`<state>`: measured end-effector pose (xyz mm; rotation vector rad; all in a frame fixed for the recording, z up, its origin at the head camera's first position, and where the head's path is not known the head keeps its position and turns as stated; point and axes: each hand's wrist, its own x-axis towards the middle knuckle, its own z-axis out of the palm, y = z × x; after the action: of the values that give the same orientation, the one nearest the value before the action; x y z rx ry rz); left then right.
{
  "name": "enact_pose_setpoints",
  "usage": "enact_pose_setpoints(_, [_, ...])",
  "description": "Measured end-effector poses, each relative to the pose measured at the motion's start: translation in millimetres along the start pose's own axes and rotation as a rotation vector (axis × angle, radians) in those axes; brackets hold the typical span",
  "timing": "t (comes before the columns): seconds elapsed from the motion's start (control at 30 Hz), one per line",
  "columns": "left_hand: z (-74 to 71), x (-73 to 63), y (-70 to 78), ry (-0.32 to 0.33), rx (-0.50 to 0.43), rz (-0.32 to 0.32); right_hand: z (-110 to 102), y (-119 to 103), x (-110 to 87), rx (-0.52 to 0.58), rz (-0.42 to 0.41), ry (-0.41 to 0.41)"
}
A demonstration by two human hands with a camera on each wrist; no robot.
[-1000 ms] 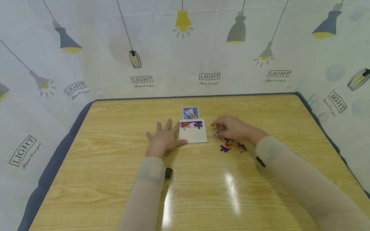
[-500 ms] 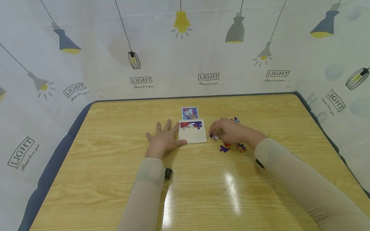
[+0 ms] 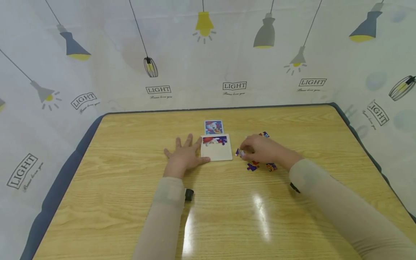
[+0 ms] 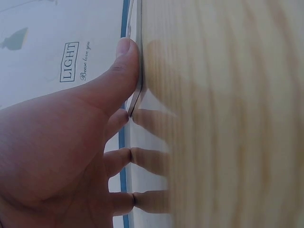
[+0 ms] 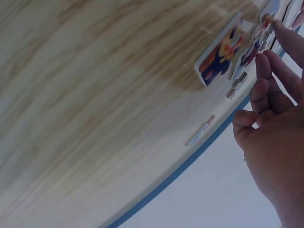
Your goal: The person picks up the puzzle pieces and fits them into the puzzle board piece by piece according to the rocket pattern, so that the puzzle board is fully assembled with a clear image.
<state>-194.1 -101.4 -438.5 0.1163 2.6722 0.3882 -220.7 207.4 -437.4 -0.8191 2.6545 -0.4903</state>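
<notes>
My left hand [image 3: 183,159] rests spread on the table, its thumb and index finger against the left side of a white puzzle board [image 3: 217,153]. A strip of joined picture pieces fills the board's upper part. Right of the board, my right hand [image 3: 264,150] pinches a small purple-and-white puzzle piece [image 3: 238,152] low at the table, between thumb and fingertips. In the right wrist view, a puzzle piece [image 5: 221,54] with orange and dark blue lies beside the fingers. More puzzle pieces [image 3: 252,166] lie just below the hand, partly hidden by it.
A small picture card [image 3: 213,127] of a white cartoon animal lies behind the board. One loose piece [image 3: 264,134] sits beyond the right hand, another [image 3: 271,167] near the right wrist. Lamp-patterned cloth [image 3: 191,97] stands behind the wooden table [image 3: 224,216].
My right hand shifted left, then slightly back right, and the purple-and-white piece moved a little towards the board. A piece beyond the hand came into view. The left hand stayed put.
</notes>
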Motion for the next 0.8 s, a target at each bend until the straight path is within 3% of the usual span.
enact_pose_setpoints(0.13, [0.4,0.0,-0.4,-0.002,-0.004,-0.003,1.8,-0.6,1.4,-0.006,-0.019,0.007])
enact_pose_setpoints(0.47, [0.7,1.7,-0.7,0.008,0.008,0.006,4.4,-4.0,0.9,-0.080,0.053,0.037])
enact_pose_setpoints(0.8, [2.0,1.5,-1.1,0.008,0.006,0.005,4.9,-3.8,4.5,-0.133,0.017,0.036])
